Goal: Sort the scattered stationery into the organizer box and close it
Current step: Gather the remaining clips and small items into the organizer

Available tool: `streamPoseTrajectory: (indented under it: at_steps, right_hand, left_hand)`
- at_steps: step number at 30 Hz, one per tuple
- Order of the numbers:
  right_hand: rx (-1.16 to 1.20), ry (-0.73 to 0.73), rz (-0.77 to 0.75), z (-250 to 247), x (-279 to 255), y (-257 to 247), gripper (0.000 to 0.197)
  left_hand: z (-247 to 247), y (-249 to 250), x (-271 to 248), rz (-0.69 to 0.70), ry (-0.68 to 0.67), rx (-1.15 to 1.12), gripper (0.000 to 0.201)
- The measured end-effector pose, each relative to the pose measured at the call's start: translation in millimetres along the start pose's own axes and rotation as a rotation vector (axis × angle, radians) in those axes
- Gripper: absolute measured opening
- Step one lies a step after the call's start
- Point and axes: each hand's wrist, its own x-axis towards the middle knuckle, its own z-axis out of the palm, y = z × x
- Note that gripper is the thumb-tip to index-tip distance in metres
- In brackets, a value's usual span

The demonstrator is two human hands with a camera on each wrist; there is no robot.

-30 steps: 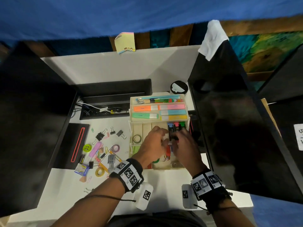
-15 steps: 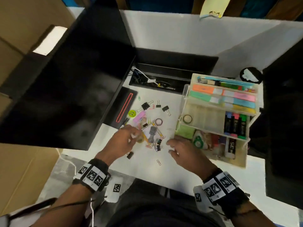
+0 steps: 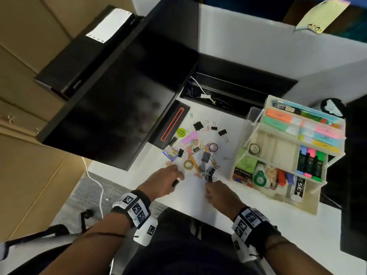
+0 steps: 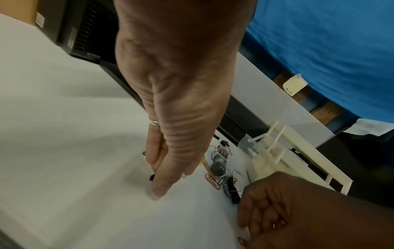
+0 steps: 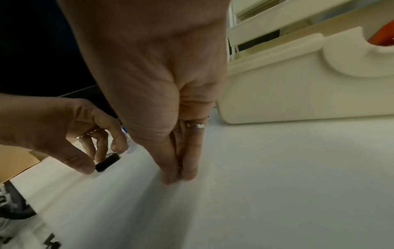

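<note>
The cream organizer box [image 3: 312, 205] stands open at the right with its tiered trays spread, holding highlighters, markers and tape. A pile of scattered stationery [image 3: 198, 151] of paper clips, binder clips and tape rolls lies to its left. My left hand [image 3: 168, 181] pinches a small black binder clip [image 5: 107, 162] between thumb and fingers just above the table, near the pile's front. My right hand [image 5: 177, 178] presses thumb and fingertips together on the table at the pile's near edge, beside a black clip [image 4: 232, 190]. Whether anything is between them is hidden.
A large black monitor [image 3: 119, 96] leans over the desk at left, with its stand [image 3: 171, 125] by the pile. Another dark screen [image 3: 357, 175] stands right of the box. A cable tray [image 3: 228, 90] runs behind. The desk's front edge is just under my wrists.
A second ago both hands were inside the box. They have come left to the pile. The left hand has picked up the black binder clip that lay near the desk edge.
</note>
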Motion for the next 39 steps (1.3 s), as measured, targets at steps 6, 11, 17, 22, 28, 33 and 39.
streamPoseTrajectory:
  at_steps: [6,11,17,22,28,33,39]
  right_hand:
    - [-0.008,0.223,0.011,-14,10,-8,0.013]
    - [0.145,0.491,-0.014,-37,19,-30,0.032]
    - [0.28,0.489,0.173,-49,48,-43,0.069]
    - [0.23,0.475,0.235,-52,55,-49,0.064]
    - [0.276,0.588,0.25,-60,48,-54,0.044]
    - [0.526,0.603,0.234,-79,18,-51,0.036]
    - [0.637,0.931,0.261,-111,-51,7,0.012]
  left_hand:
    - [0,-14,12,0.064,0.013,0.008,0.03]
    - [-6,-17,16,0.101,0.002,0.031,0.011]
    - [-28,-9,15,0.129,0.076,-0.108,0.015]
    - [-49,6,16,0.166,0.148,-0.168,0.022]
    - [-71,27,19,0.255,0.206,-0.27,0.015]
    - [-81,43,28,0.267,0.229,-0.387,0.015]
    - [-82,61,41,0.323,0.267,-0.441,0.017]
